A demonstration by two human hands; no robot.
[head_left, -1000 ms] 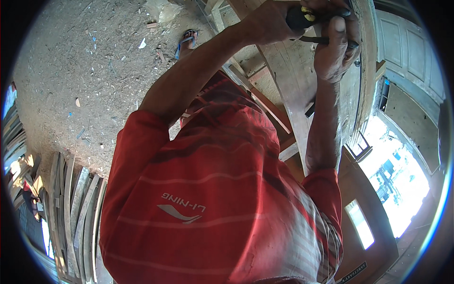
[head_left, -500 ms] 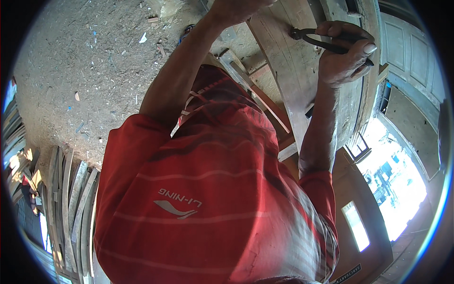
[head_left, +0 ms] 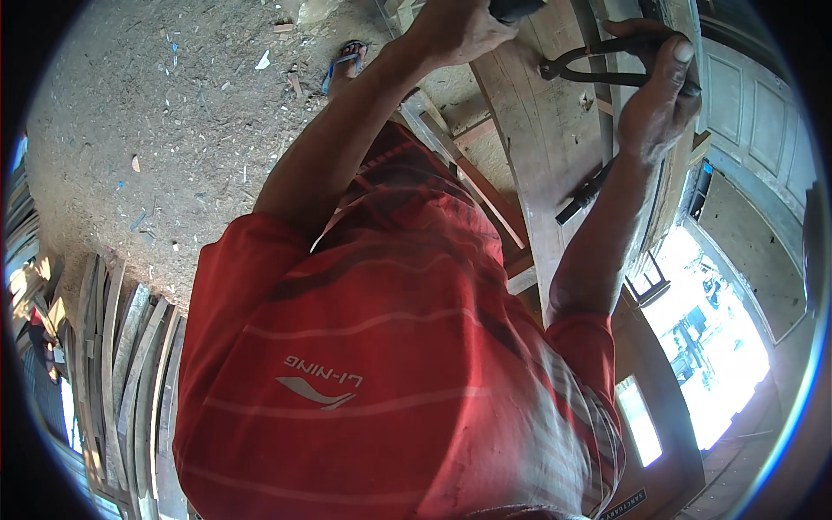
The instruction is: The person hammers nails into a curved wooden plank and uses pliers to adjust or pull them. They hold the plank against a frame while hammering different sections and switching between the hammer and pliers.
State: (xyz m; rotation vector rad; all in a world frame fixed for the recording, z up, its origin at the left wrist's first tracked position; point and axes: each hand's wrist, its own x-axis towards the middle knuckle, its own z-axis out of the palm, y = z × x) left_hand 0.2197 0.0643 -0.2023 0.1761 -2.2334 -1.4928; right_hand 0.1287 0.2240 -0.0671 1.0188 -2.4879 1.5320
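My right hand (head_left: pixel 656 108) is closed round the handles of dark metal pincers (head_left: pixel 607 79). Their handles are spread, and the rounded jaws rest on or just over a worn wooden plank (head_left: pixel 529 113), near its far end. At the upper edge, my left hand (head_left: pixel 459 33) is closed on a dark, rounded object (head_left: pixel 516 8), cut off by the frame, so its kind cannot be made out. A dark tool with a blunt end (head_left: pixel 568 211) lies on the plank beside my right forearm, partly hidden by it.
Wooden framing with a reddish board (head_left: pixel 494 204) sits under and left of the plank. Chips litter the dirt floor (head_left: pixel 208 130). A sandalled foot (head_left: pixel 347 62) stands at the upper left. Long timber strips (head_left: pixel 121 364) are stacked lower left. A panelled door (head_left: pixel 754 113) stands right.
My left hand has come lower and rightward, bringing the dark object into view. My right hand has shifted right and the pincers' handles have spread wider. More of the tool on the plank shows.
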